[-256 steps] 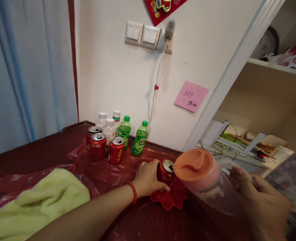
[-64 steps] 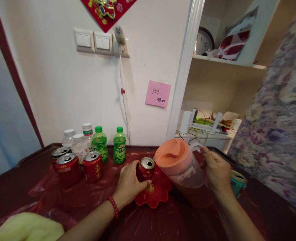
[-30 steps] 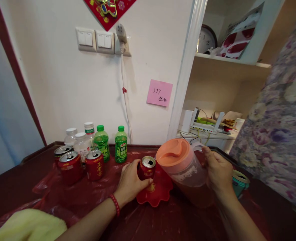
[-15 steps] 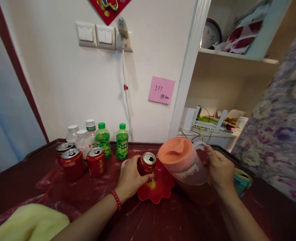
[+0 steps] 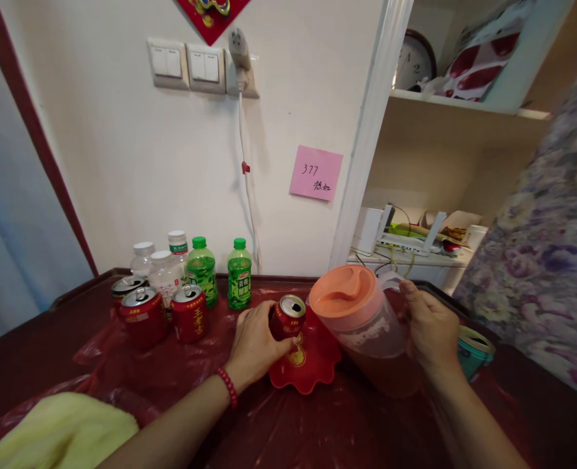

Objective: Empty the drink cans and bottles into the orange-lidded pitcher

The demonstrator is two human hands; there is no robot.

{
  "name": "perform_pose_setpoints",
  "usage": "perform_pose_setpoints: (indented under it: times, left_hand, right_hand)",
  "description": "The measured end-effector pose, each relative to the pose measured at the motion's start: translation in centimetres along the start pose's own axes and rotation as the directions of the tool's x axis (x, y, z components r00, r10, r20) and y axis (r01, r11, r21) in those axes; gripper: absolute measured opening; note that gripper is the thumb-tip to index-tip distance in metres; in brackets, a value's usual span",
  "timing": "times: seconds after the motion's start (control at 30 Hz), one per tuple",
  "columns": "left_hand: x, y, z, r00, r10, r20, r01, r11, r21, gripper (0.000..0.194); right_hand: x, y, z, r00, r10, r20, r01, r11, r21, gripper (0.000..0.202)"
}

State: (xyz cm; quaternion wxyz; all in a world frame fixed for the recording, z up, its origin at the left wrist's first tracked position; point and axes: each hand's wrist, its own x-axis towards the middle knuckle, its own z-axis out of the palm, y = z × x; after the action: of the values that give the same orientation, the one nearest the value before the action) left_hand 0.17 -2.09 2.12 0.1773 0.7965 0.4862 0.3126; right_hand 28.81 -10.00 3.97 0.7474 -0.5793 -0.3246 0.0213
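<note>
My left hand [image 5: 254, 345], with a red bead bracelet at the wrist, is wrapped round a red drink can [image 5: 288, 317]. The can's top shows an opened hole, and it stands over a red scalloped plate [image 5: 312, 378]. On the right, my right hand [image 5: 432, 326] grips the handle of a clear plastic pitcher [image 5: 374, 329] with an orange lid. Brown liquid fills its lower part. The pitcher leans to the left, its spout close beside the can's rim. No stream of liquid can be made out between them.
Several red cans [image 5: 189, 312], clear white-capped bottles [image 5: 164, 273] and green drink bottles [image 5: 239, 277] stand at the back left. A yellow cloth [image 5: 58, 430] lies at the front left. Behind my right hand is a teal can [image 5: 474, 352]. Dark red plastic sheeting [image 5: 210, 423] covers the table.
Both hands, the can and the pitcher hold nearly the same places. The whole view has shifted very slightly.
</note>
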Motion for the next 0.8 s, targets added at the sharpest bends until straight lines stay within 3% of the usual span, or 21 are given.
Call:
perform_pose_setpoints:
  times: [0.8]
  left_hand:
    - [-0.08, 0.0, -0.01, 1.0, 0.014, 0.005, -0.014, 1.0, 0.018, 0.049]
  right_hand:
    - [0.0, 0.44, -0.19, 0.999, 0.009, 0.033, -0.008, 0.999, -0.033, 0.074]
